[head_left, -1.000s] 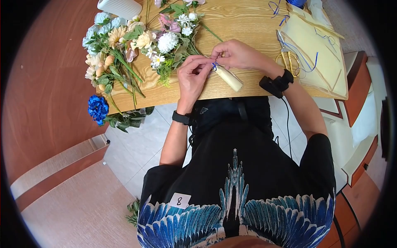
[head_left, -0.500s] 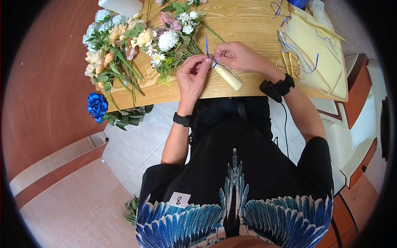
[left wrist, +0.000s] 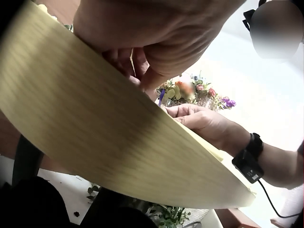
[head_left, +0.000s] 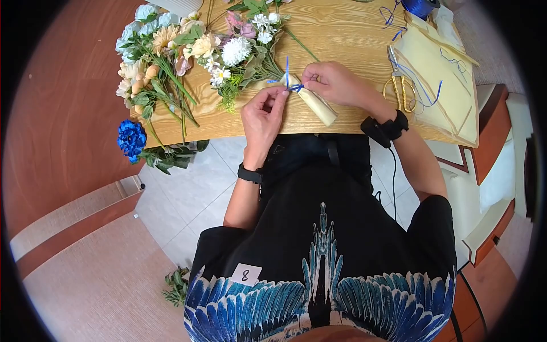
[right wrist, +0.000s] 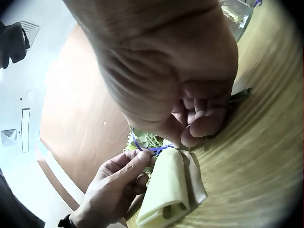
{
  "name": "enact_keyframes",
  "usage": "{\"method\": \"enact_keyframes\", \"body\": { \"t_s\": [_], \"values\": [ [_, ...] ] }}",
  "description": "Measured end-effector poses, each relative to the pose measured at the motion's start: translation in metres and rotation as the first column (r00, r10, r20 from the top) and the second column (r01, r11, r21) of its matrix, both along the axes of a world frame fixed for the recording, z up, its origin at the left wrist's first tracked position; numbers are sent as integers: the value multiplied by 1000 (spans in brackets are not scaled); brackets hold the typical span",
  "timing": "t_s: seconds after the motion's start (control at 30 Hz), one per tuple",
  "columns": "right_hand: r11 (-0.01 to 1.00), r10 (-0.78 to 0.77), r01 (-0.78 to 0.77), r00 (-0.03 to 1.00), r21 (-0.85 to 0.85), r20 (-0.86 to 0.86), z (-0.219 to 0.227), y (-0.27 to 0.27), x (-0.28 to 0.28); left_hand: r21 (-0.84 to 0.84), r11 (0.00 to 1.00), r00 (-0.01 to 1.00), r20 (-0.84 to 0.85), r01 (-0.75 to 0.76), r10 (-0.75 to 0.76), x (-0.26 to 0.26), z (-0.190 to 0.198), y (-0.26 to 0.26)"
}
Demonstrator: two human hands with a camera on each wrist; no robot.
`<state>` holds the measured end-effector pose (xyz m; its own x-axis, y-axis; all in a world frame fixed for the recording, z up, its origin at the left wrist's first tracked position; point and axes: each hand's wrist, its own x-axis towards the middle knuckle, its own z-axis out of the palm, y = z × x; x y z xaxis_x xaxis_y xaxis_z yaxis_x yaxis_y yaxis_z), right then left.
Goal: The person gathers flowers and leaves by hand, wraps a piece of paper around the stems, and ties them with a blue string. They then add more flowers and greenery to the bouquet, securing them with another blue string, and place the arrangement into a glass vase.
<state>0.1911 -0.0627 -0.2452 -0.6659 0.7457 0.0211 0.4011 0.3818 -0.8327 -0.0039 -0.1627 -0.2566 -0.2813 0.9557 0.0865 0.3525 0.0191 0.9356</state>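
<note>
A bouquet with white, cream and pink flowers (head_left: 235,51) lies on the wooden table, its stem ends wrapped in pale yellow paper (head_left: 317,108). Round the top of that wrap runs a thin blue ribbon (head_left: 297,88), crossed in a knot, with one loose end standing up. My left hand (head_left: 262,118) pinches the ribbon between thumb and forefinger at the wrap's left side. Opposite it, my right hand (head_left: 335,83) pinches the ribbon's other side with curled fingers. In the right wrist view the ribbon (right wrist: 146,149) stretches from the left fingertips to the wrap.
Gold-handled scissors (head_left: 399,91) lie to the right beside yellow wrapping sheets (head_left: 441,85). A blue ribbon spool (head_left: 420,7) stands at the far right. More artificial flowers (head_left: 137,74) lie on the left, and a blue flower (head_left: 131,139) hangs over the table edge.
My hands have drawn apart from their close position at the knot, uncovering the ribbon between them. An upright ribbon end has come into view. The wrapped stems have stayed nearly in place.
</note>
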Motion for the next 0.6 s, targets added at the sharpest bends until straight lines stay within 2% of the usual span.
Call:
{"method": "enact_keyframes", "body": {
  "t_s": [0.1, 0.17, 0.23, 0.3, 0.33, 0.4, 0.47, 0.53, 0.6],
  "values": [
    [999, -23, 22, 999, -32, -24, 1, -3, 1, 2, 999, 997, 76, 34, -34, 3, 0, 2],
    [999, -21, 19, 999, -32, -50, 0, -3, 2, 36, 999, 994, 106, -19, 15, 4, -1, 3],
    [999, -23, 20, 997, -35, -75, -4, -5, 4, 34, 999, 998, 62, 4, -6, 3, -2, 2],
    [987, -11, 32, 991, 160, -134, -6, -4, 3, 32, 999, 1000, 16, 20, -21, 4, -1, 2],
    [987, -8, 30, 991, 161, -134, -7, -4, 2, 46, 999, 998, 62, 8, -11, 6, -1, 3],
    [995, -42, 51, 992, 80, -116, -4, -5, 2, 61, 998, 994, 111, -4, -3, 7, -1, 4],
    [997, -61, 66, 993, 41, -103, 0, -6, 0, 35, 996, 997, -21, 78, -77, 5, 0, 4],
    [997, -83, 83, 993, 0, -87, 5, -8, 0, 46, 996, 997, 11, 79, -80, 7, -1, 4],
    [985, -106, 98, 993, -139, -51, 8, -9, 0, 54, 995, 996, 39, 79, -81, 7, -1, 3]
  ]
}}
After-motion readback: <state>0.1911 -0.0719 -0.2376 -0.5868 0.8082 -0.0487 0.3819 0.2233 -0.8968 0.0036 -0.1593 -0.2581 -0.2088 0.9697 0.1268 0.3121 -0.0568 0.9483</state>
